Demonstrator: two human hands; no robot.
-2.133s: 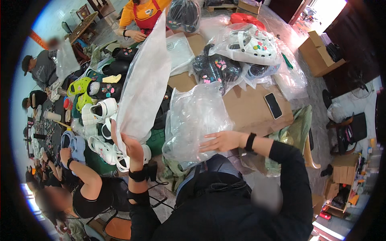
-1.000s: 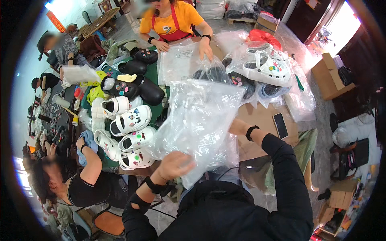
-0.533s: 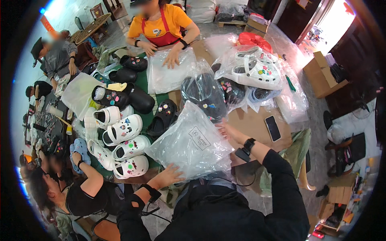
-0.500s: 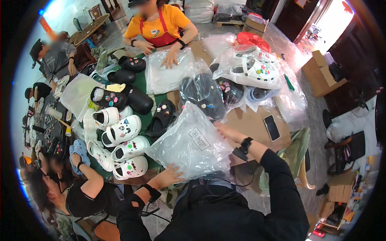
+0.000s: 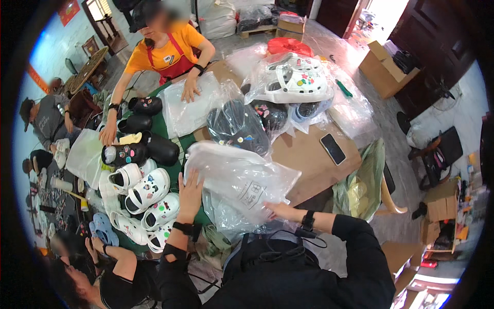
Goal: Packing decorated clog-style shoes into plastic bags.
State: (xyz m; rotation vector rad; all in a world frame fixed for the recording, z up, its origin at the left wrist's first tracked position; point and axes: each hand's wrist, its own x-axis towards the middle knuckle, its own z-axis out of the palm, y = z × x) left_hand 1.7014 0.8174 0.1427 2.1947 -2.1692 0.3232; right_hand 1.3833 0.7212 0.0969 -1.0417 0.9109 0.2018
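A clear plastic bag (image 5: 231,172) with a printed panel is spread in front of me, over more crumpled clear plastic (image 5: 226,219). Fingers extended, my left hand (image 5: 191,198) is against the bag's left edge. My right hand (image 5: 279,210) pinches its lower right edge. Left of the bag are white clogs (image 5: 149,190) with colourful charms, heaped together. Black clogs (image 5: 160,147) sit behind them. Beyond the bag lies a bagged dark pair of clogs (image 5: 239,126). Whether anything is inside my bag is hard to make out.
Bagged white clogs (image 5: 293,85) top a pile at the far side. A phone (image 5: 333,149) lies on cardboard (image 5: 303,154) to the right. Across the table, a person in an orange shirt (image 5: 167,54) touches a black clog and flat plastic bags (image 5: 190,105). Another person handles blue clogs (image 5: 104,229).
The bag has turned and now lies toward the far left, covering the charmed black clog's place. My left hand moved up and left. The co-worker's arm now reaches to a black clog.
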